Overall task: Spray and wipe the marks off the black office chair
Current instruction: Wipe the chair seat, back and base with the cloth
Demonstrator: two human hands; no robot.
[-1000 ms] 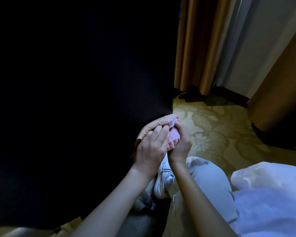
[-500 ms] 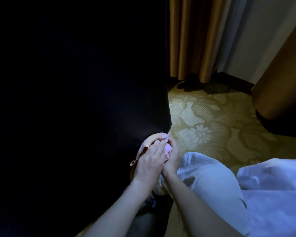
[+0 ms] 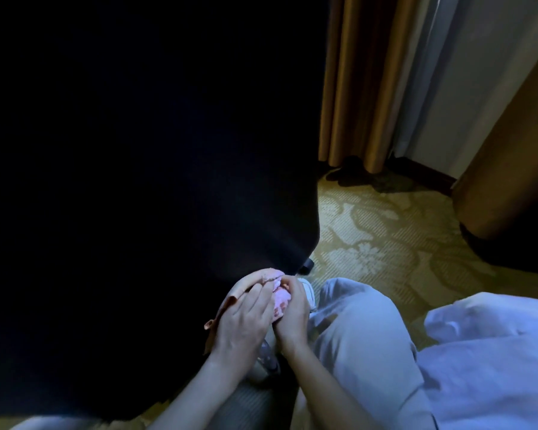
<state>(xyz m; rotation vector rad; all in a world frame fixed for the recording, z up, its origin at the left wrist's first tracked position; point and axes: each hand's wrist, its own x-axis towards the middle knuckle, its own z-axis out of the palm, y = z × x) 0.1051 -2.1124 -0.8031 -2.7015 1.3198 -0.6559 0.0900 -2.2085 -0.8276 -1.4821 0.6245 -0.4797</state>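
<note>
The black office chair (image 3: 143, 169) fills the left and centre of the view as a large dark back panel, too dark to show marks. One castor (image 3: 305, 265) peeks out at its lower right corner. A pink cloth (image 3: 280, 301) is bunched between both hands just below that corner. My left hand (image 3: 246, 321) covers the cloth from the left with fingers laid over it. Pressed against the cloth from the right is my right hand (image 3: 292, 311). A clear bottle-like object (image 3: 266, 355) shows faintly under the wrists; I cannot tell what it is.
My knee in light trousers (image 3: 361, 330) is bent to the right of the hands, with a white shoe (image 3: 308, 293) beside it. Patterned carpet (image 3: 385, 243) lies beyond. Tan curtains (image 3: 354, 88) hang at the back, and white bedding (image 3: 494, 352) sits at lower right.
The view tilted upward, so the hands with the cloth sit lower in frame. Both hands stay closed together on the cloth near the chair's lower corner.
</note>
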